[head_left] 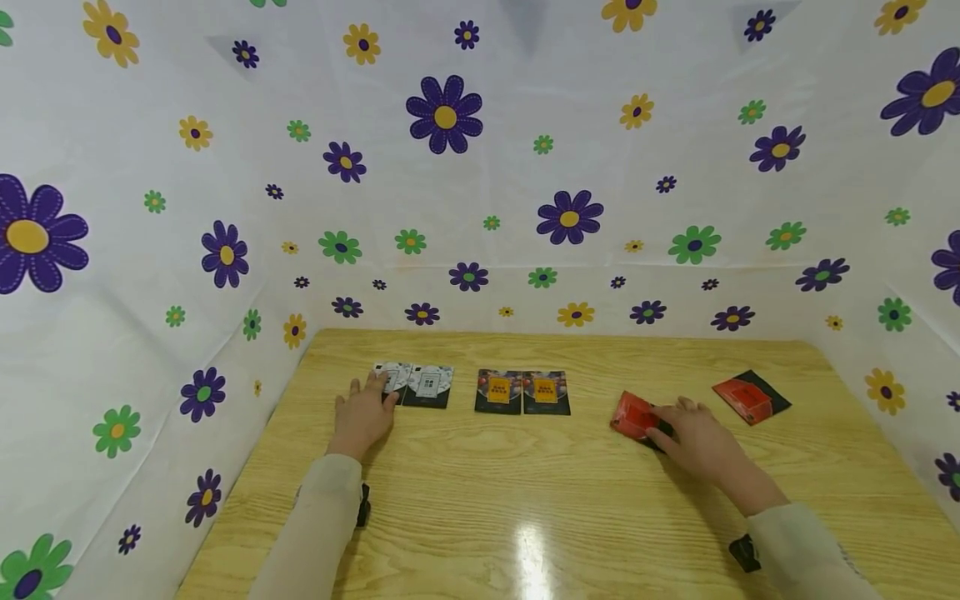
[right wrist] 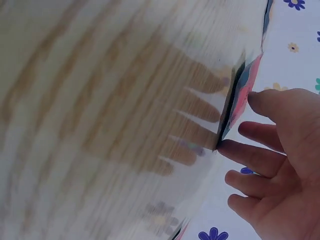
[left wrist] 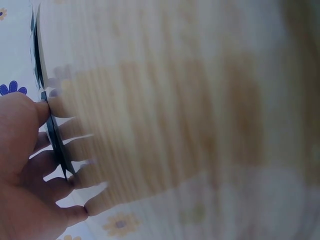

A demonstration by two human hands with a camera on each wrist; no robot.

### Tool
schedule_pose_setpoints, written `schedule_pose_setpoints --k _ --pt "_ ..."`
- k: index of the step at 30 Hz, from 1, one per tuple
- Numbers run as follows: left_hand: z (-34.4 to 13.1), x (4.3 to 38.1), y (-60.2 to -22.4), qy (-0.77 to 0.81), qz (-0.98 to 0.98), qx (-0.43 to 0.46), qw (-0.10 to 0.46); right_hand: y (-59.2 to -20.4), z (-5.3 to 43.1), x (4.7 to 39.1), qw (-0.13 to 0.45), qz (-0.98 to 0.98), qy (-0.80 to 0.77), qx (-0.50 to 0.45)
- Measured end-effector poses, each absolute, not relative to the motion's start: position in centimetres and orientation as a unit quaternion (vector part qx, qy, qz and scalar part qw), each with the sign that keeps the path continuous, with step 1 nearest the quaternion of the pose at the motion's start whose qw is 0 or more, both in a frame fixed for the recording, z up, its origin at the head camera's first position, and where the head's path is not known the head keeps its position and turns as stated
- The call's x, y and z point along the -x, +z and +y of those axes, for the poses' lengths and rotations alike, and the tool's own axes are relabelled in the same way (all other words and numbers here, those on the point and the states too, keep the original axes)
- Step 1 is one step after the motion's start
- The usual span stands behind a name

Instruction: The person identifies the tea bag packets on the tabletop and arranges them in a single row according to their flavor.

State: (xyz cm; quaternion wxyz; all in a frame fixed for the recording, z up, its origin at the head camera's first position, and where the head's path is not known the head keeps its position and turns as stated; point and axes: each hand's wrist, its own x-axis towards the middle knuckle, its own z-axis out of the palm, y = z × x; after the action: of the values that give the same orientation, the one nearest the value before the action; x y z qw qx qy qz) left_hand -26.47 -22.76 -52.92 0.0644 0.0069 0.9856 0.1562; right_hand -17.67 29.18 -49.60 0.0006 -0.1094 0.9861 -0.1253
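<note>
On the left of the wooden table, my left hand (head_left: 363, 421) rests its spread fingers over a black-and-white packet (head_left: 390, 379), partly covering it. Its thumb touches that packet's edge (left wrist: 54, 132) in the left wrist view. A matching black-and-white packet (head_left: 430, 387) lies right beside it. My right hand (head_left: 697, 442) holds a red-and-black packet (head_left: 632, 415) at the table's right, thumb and fingertips at its edges; this packet (right wrist: 245, 92) sits at a slant. Another red-and-black packet (head_left: 750, 397) lies tilted farther right, apart from the hand.
Two black packets with orange labels, one on the left (head_left: 498, 392) and one on the right (head_left: 547, 392), lie side by side mid-table. A flower-printed white sheet (head_left: 495, 183) walls the back and both sides of the wooden table (head_left: 480, 500).
</note>
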Motion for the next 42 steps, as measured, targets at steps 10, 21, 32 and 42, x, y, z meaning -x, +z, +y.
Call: schedule_pose_setpoints --k 10,21,32,42 --pt "-22.5 26.4 -52.8 0.160 0.985 -0.007 0.059 -49.4 29.3 17.5 -0.024 0.985 -0.109 0.132" --pt "-22.8 26.5 -53.0 0.154 0.986 -0.011 0.064 -50.4 29.0 18.0 0.005 0.976 -0.135 0.171" --pt "-22.6 26.5 -52.9 0.156 0.985 -0.012 0.066 -50.7 28.0 19.3 0.013 0.975 -0.147 0.163" --pt "-22.6 26.5 -52.9 0.153 0.986 -0.010 0.064 -50.6 27.1 20.3 0.014 0.976 -0.152 0.157"
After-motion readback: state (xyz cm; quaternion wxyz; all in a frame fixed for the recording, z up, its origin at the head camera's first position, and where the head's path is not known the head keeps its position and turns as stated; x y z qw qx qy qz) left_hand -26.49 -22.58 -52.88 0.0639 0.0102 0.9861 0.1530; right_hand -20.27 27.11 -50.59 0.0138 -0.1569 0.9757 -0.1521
